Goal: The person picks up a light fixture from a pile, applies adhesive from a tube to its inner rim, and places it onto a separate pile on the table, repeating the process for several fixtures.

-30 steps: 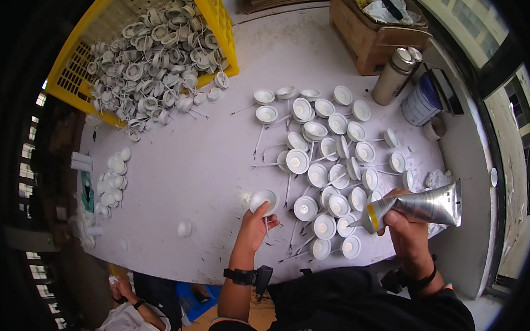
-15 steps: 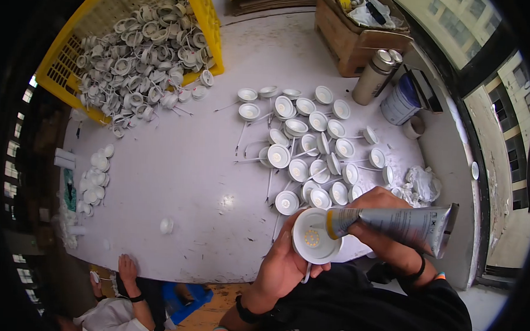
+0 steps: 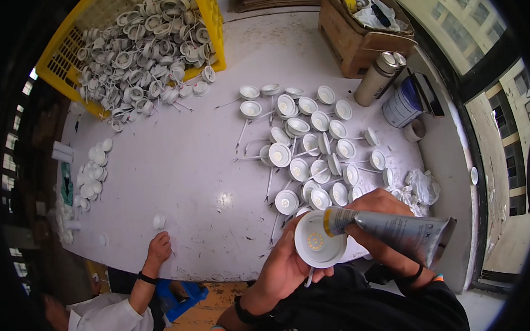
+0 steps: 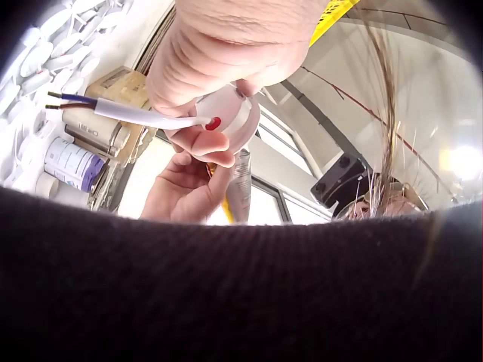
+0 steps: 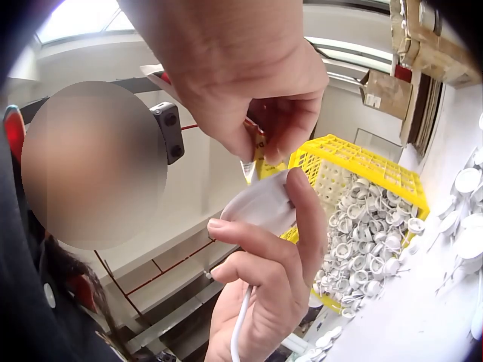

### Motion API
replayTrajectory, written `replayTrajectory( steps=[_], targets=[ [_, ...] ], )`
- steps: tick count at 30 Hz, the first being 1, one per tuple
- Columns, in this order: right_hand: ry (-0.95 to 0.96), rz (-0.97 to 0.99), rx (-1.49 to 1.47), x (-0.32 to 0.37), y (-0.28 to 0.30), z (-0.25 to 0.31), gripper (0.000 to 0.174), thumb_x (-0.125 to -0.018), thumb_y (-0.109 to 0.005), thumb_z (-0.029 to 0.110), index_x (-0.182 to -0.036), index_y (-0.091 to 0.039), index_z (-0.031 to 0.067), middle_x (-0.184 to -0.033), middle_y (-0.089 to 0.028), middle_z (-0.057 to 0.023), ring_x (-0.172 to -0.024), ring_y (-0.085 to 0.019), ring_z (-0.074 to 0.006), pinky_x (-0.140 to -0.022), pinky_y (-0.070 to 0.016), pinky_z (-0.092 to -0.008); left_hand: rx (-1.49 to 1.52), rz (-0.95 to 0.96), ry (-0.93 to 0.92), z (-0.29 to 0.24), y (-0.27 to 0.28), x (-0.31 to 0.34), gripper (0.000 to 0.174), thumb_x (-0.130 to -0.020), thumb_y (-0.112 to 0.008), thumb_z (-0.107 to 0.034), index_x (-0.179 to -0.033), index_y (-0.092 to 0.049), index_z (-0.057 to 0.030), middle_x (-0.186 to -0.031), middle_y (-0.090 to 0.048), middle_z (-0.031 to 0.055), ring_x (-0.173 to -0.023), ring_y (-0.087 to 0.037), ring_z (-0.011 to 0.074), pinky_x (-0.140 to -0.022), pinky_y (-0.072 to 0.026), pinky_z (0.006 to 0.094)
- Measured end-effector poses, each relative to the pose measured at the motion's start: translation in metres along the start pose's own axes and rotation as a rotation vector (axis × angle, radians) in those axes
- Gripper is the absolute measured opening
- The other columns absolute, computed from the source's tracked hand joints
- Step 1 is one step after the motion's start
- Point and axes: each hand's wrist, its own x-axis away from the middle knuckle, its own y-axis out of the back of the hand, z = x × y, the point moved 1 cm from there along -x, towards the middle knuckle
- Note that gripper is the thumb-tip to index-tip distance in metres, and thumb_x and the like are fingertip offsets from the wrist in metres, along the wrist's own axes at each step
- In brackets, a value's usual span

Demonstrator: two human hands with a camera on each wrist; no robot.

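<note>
My left hand (image 3: 280, 270) holds a white downlight (image 3: 321, 255) from below, its dish facing up with a ring of yellow LED dots inside. Its white cable (image 4: 139, 113), with bare brown and blue wire ends, hangs from the back in the left wrist view. Gripped in my right hand (image 3: 381, 203) is a silver squeeze tube (image 3: 400, 233) with a yellow band. The tube's tip end overlaps the dish's upper right rim. In the right wrist view, fingers of the left hand (image 5: 272, 264) curl around the downlight's edge, close under the tube.
Many similar downlights (image 3: 298, 127) stand on the table (image 3: 177, 180) beyond my hands. A yellow crate (image 3: 222, 53) of lamp parts lies at back left. A cardboard box (image 3: 354, 46), flask (image 3: 376, 82) and bucket (image 3: 401, 103) line the right. Another person's hand (image 3: 160, 246) reaches beside a small white lamp (image 3: 159, 221).
My left hand has brought the downlight right and closer to me, and the tube has come left over its rim. The other person's hand has moved onto the table by the small lamp.
</note>
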Motion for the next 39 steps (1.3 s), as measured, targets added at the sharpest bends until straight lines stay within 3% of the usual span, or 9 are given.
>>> replayTrajectory(
  steps=[5,11,17,20,29,31,34,36,39],
  targets=[
    [0.026,-0.087,-0.052,-0.001,-0.002,0.003,0.015,-0.068,-0.066,0.003,-0.081,-0.059,0.0044,-0.082,-0.058,-0.0051,-0.072,-0.058,-0.0195,-0.061,-0.0482,-0.0291,-0.015,-0.006,0.013,-0.001,-0.002,0.0,0.045,-0.09,-0.025,-0.04,-0.126,-0.024,-0.0119,-0.101,-0.05,0.0141,-0.069,-0.058,0.0224,-0.049,-0.0426,0.0266],
    [-0.055,0.054,-0.068,0.003,-0.002,0.003,0.017,-0.072,-0.063,0.011,-0.086,-0.06,0.0023,-0.084,-0.06,-0.0065,-0.072,-0.058,-0.0193,-0.062,-0.0481,-0.0275,-0.011,-0.012,0.016,0.0,-0.003,-0.003,0.044,-0.09,-0.024,-0.039,-0.125,-0.025,-0.0111,-0.098,-0.051,0.0134,-0.068,-0.057,0.0218,-0.048,-0.0417,0.0264],
    [0.255,-0.185,0.119,0.001,-0.005,-0.005,0.03,-0.062,-0.064,0.012,-0.09,-0.06,0.0008,-0.083,-0.059,-0.0081,-0.07,-0.058,-0.0199,-0.059,-0.0485,-0.026,-0.022,-0.023,-0.017,-0.002,-0.002,-0.003,0.046,-0.089,-0.028,-0.039,-0.125,-0.025,-0.0105,-0.1,-0.05,0.0136,-0.068,-0.057,0.0215,-0.048,-0.0409,0.026],
    [0.04,-0.096,0.006,0.004,0.004,0.001,0.031,-0.063,-0.063,0.009,-0.093,-0.059,0.0008,-0.083,-0.058,-0.0081,-0.068,-0.058,-0.02,-0.059,-0.0484,-0.0267,-0.063,-0.015,-0.076,-0.008,-0.001,-0.003,0.046,-0.088,-0.031,-0.038,-0.125,-0.025,-0.0107,-0.104,-0.048,0.0145,-0.069,-0.056,0.0221,-0.048,-0.0406,0.0263],
    [-0.041,0.105,-0.115,0.007,0.021,0.007,0.031,-0.064,-0.063,0.007,-0.094,-0.058,0.0042,-0.078,-0.055,-0.0083,-0.066,-0.057,-0.0213,-0.058,-0.0458,-0.028,-0.061,-0.089,-0.17,-0.01,0.0,-0.003,0.043,-0.088,-0.032,-0.036,-0.125,-0.025,-0.0142,-0.113,-0.044,0.0116,-0.077,-0.053,0.0236,-0.053,-0.0405,0.0287],
    [-0.041,0.132,-0.14,0.008,0.02,0.006,0.03,-0.064,-0.063,0.007,-0.093,-0.059,0.0044,-0.079,-0.056,-0.0081,-0.067,-0.056,-0.0209,-0.058,-0.0458,-0.0275,-0.113,-0.205,-0.167,-0.01,-0.003,-0.006,0.051,-0.085,-0.03,-0.044,-0.122,-0.034,-0.0085,-0.112,-0.046,0.0141,-0.083,-0.05,0.0211,-0.05,-0.0376,0.0276],
    [0.016,0.136,-0.211,0.006,0.014,0.003,0.028,-0.063,-0.063,0.005,-0.092,-0.059,0.0046,-0.081,-0.058,-0.0072,-0.069,-0.056,-0.019,-0.058,-0.0455,-0.0263,-0.087,-0.322,-0.177,-0.008,-0.008,-0.008,0.051,-0.085,-0.03,-0.045,-0.121,-0.035,-0.0086,-0.111,-0.047,0.0128,-0.082,-0.05,0.0204,-0.05,-0.037,0.0274],
    [-0.056,0.111,-0.393,0.003,0.008,0.003,0.015,-0.069,-0.061,0.006,-0.083,-0.06,0.0036,-0.081,-0.061,-0.0067,-0.071,-0.058,-0.0211,-0.063,-0.0465,-0.0311,-0.067,-0.252,-0.18,-0.007,-0.005,-0.009,0.051,-0.085,-0.03,-0.045,-0.12,-0.036,-0.0087,-0.11,-0.048,0.0121,-0.082,-0.05,0.02,-0.05,-0.0368,0.0273],
    [-0.062,0.051,-0.413,-0.001,-0.005,0.002,0.013,-0.07,-0.063,0.006,-0.083,-0.059,0.0046,-0.08,-0.06,-0.0077,-0.072,-0.057,-0.0228,-0.063,-0.046,-0.0309,-0.025,-0.148,-0.168,-0.006,-0.002,-0.011,0.047,-0.087,-0.029,-0.044,-0.121,-0.034,-0.0109,-0.109,-0.048,0.0096,-0.081,-0.049,0.0187,-0.052,-0.0376,0.0271]
  ],
)
